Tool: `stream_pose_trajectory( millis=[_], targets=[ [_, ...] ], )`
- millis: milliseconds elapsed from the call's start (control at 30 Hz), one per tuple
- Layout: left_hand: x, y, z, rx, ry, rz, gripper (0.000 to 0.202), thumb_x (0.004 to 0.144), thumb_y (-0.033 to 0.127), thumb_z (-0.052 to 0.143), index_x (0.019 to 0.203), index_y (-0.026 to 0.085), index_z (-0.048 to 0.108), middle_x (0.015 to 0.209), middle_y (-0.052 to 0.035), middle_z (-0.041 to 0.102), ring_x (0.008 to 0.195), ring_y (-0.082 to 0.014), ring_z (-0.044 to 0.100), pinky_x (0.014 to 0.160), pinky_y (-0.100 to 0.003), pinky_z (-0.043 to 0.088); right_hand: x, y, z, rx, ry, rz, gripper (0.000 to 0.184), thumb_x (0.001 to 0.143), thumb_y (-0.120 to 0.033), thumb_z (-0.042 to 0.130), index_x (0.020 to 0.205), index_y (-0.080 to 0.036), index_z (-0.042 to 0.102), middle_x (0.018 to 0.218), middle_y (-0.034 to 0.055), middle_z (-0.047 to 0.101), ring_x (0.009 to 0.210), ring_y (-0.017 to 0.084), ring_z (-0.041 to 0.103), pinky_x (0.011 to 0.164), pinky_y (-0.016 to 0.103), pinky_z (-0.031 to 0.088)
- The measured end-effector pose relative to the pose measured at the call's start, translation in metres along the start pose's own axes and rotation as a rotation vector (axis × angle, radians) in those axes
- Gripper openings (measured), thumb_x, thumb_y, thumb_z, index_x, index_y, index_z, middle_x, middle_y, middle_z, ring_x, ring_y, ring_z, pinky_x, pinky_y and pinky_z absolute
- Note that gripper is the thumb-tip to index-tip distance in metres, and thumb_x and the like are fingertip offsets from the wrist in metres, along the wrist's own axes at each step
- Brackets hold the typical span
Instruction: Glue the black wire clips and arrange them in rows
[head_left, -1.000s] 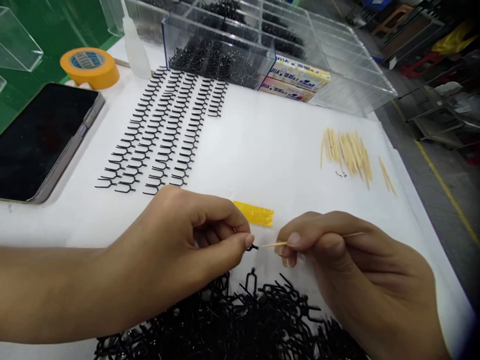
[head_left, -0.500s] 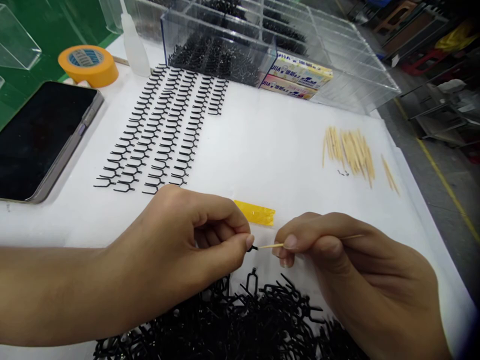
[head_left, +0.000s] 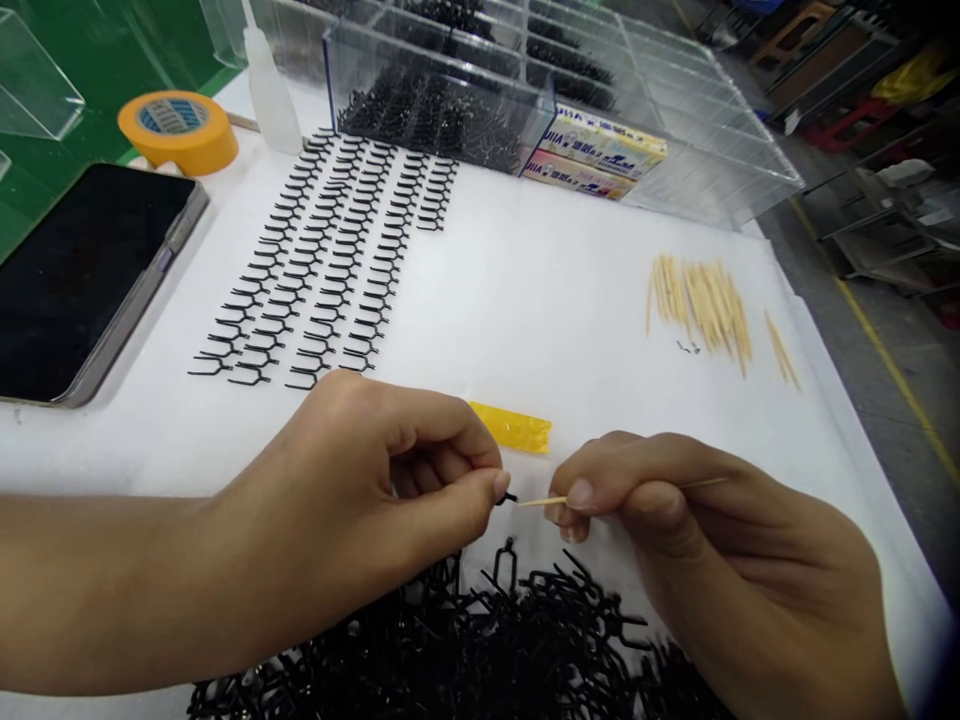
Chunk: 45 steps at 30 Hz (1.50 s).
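Between thumb and forefinger, my left hand [head_left: 420, 480] pinches a small black forked part [head_left: 510, 498]; only its stem end shows, the rest is behind my fingers. My right hand [head_left: 675, 520] is closed around a toothpick [head_left: 541, 501], whose tip points left at the end of that part. Whether tip and part touch, I cannot tell. Below my hands lies a tangled pile of black forked parts [head_left: 510, 640]. A strip of yellow tape [head_left: 514, 427] is stuck to the white surface just beyond my fingers.
Rows of black forked parts [head_left: 330, 265] lie at the left, near a phone [head_left: 82, 270], an orange tape roll [head_left: 180, 135] and a squeeze bottle [head_left: 268, 95]. Toothpicks [head_left: 705, 305] lie at the right. Behind stand a clear compartment box [head_left: 705, 170] and small printed boxes [head_left: 600, 145].
My right hand and the toothpick have shifted down very slightly. The left hand keeps its pinch on the black part, almost still.
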<state>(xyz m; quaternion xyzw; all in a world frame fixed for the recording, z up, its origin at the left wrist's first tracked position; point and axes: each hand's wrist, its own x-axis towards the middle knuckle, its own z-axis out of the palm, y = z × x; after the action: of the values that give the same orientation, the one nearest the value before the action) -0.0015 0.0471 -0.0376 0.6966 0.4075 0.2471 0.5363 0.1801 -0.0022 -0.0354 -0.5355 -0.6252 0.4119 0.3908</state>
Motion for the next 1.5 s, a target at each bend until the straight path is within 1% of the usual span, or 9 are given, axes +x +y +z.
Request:
stream_pose_trajectory(
  millis=[133,267,433,567,800,900,1033,1200,1500],
  targets=[
    [-0.001,0.0,0.0,-0.015,-0.001,-0.008,0.01,0.072,0.013,0.06,0.066,0.017,0.066,0.046,0.0085,0.055,0.04,0.0005,0.046,0.037,-0.001,0.034,0.0,0.0,0.002,-0.029,0.093,0.006,0.021,0.092,-0.023,0.049,0.075,-0.026,0.061,0.067,-0.0046,0.059,0.061,0.013,0.055,0.059,0.02,0.047],
    [-0.002,-0.002,0.0,-0.006,0.003,-0.021,0.009,0.073,0.014,0.06,0.066,0.018,0.065,0.047,0.0082,0.056,0.04,-0.0005,0.047,0.037,-0.002,0.034,0.002,0.005,-0.002,-0.235,0.189,-0.038,0.022,0.09,-0.019,0.049,0.075,-0.027,0.062,0.07,-0.0049,0.06,0.063,0.013,0.054,0.06,0.021,0.045],
    [-0.001,-0.002,-0.001,-0.059,-0.008,-0.065,0.01,0.074,0.014,0.059,0.066,0.018,0.063,0.049,0.007,0.057,0.043,-0.0009,0.048,0.04,-0.004,0.035,0.004,0.013,-0.008,-0.324,0.136,-0.064,0.019,0.089,-0.015,0.049,0.077,-0.025,0.06,0.07,-0.0059,0.061,0.066,0.011,0.057,0.06,0.019,0.044],
    [-0.003,-0.002,-0.001,-0.086,-0.036,-0.066,0.01,0.077,0.014,0.056,0.07,0.015,0.063,0.054,0.0037,0.061,0.048,-0.0038,0.054,0.046,-0.008,0.043,0.005,0.015,-0.008,-0.316,0.109,-0.05,0.017,0.09,-0.017,0.048,0.079,-0.023,0.059,0.073,-0.0041,0.06,0.068,0.013,0.056,0.061,0.021,0.043],
    [-0.011,0.003,-0.002,0.047,0.049,0.082,0.013,0.085,0.019,0.051,0.08,0.013,0.061,0.065,-0.0019,0.066,0.059,-0.0101,0.064,0.057,-0.019,0.054,0.009,0.013,-0.01,-0.242,0.05,-0.076,0.022,0.091,-0.023,0.04,0.075,-0.019,0.055,0.066,0.0003,0.056,0.061,0.016,0.053,0.056,0.026,0.041],
    [0.001,0.01,-0.016,0.214,0.16,0.186,0.015,0.086,0.024,0.052,0.083,0.012,0.061,0.075,-0.003,0.066,0.068,-0.0127,0.064,0.064,-0.027,0.054,0.011,0.014,-0.012,-0.199,0.073,-0.108,0.025,0.092,-0.025,0.037,0.075,-0.018,0.054,0.064,0.0009,0.054,0.06,0.017,0.052,0.056,0.028,0.041],
    [0.033,0.012,-0.045,0.445,0.321,0.317,0.015,0.085,0.026,0.053,0.087,0.013,0.06,0.096,-0.0055,0.062,0.091,-0.0175,0.058,0.083,-0.039,0.047,0.011,0.016,-0.013,-0.156,0.088,-0.143,0.026,0.093,-0.024,0.035,0.076,-0.018,0.053,0.064,0.0013,0.052,0.061,0.017,0.052,0.059,0.029,0.04],
    [0.069,-0.006,-0.068,0.657,0.312,0.35,0.017,0.086,0.028,0.05,0.088,0.014,0.059,0.093,-0.0048,0.061,0.086,-0.0169,0.058,0.08,-0.037,0.048,0.009,0.014,-0.012,-0.13,0.1,-0.164,0.026,0.093,-0.023,0.034,0.075,-0.017,0.053,0.065,0.0012,0.052,0.062,0.017,0.052,0.06,0.029,0.039],
    [0.09,-0.023,-0.075,0.908,0.279,0.324,0.019,0.086,0.028,0.051,0.098,0.015,0.057,0.109,-0.0074,0.056,0.1,-0.0207,0.053,0.088,-0.043,0.043,0.008,0.014,-0.013,-0.106,0.114,-0.165,0.026,0.093,-0.022,0.036,0.075,-0.018,0.054,0.067,0.001,0.054,0.063,0.017,0.052,0.06,0.029,0.04]
  ],
)
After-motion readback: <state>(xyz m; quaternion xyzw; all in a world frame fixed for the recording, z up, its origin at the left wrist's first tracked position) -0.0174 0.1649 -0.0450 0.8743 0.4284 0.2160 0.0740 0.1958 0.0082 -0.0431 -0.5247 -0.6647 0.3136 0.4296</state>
